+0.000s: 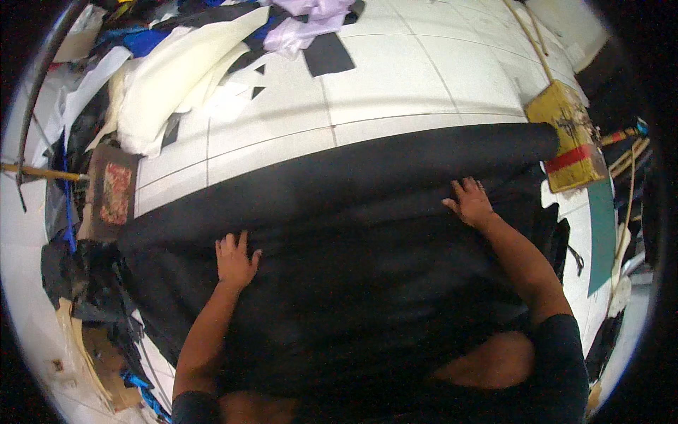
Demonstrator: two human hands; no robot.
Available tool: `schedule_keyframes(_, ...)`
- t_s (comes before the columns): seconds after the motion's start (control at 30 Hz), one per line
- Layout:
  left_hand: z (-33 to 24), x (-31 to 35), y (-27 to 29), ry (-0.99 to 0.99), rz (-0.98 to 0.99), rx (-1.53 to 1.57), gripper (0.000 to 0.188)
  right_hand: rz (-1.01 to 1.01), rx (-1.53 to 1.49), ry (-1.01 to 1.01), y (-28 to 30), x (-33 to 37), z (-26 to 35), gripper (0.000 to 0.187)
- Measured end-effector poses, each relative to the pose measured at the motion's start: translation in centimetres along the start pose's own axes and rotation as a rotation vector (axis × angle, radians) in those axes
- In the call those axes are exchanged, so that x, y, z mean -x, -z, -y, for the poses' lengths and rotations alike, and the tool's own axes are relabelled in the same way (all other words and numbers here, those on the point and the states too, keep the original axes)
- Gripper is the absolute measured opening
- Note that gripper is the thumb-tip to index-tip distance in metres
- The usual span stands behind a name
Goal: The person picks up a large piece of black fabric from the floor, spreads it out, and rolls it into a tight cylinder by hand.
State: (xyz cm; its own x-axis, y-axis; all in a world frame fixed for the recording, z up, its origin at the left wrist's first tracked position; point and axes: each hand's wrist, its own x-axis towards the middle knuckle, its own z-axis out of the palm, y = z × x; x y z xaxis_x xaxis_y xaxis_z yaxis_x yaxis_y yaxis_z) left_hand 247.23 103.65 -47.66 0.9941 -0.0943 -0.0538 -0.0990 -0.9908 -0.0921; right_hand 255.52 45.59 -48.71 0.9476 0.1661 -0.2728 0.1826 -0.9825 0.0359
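Observation:
A wide roll of black fabric (339, 173) lies across the white tiled floor in front of me, with a loose sheet of the same fabric (353, 283) spread from it toward my body. My left hand (236, 261) rests flat on the fabric at the near side of the roll, toward its left part, fingers apart. Farther right, my right hand (469, 202) lies on the cloth against the roll, its fingers spread, with what looks like a ring on one of them. Neither hand grips anything.
A dustpan with a worn label (116, 187) stands by the roll's left end. At the right end is a yellow dustpan (565, 134). Cream cloth scraps (176, 78), lilac fabric (304, 25) and a black piece (328, 54) lie beyond. Scissors (577, 260) and a green strip (602, 233) are at right.

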Motion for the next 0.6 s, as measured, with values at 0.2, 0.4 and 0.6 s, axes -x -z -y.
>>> schedule_keyframes(0.2,-0.1,-3.3,-0.1,0.024,-0.207,0.144,0.036,-0.396,-0.140,0.089,-1.0,-2.1,-0.7,0.037)
schedule_keyframes(0.4,2.9,-6.4,-3.6,-0.007,-0.196,0.156,0.018,-0.513,-0.265,0.144,-1.7,-6.0,-2.2,0.012)
schedule_keyframes(0.6,4.1,-9.8,1.4,0.204,-0.017,0.448,0.021,-0.416,-0.375,0.092,2.6,-6.8,-3.4,0.021)
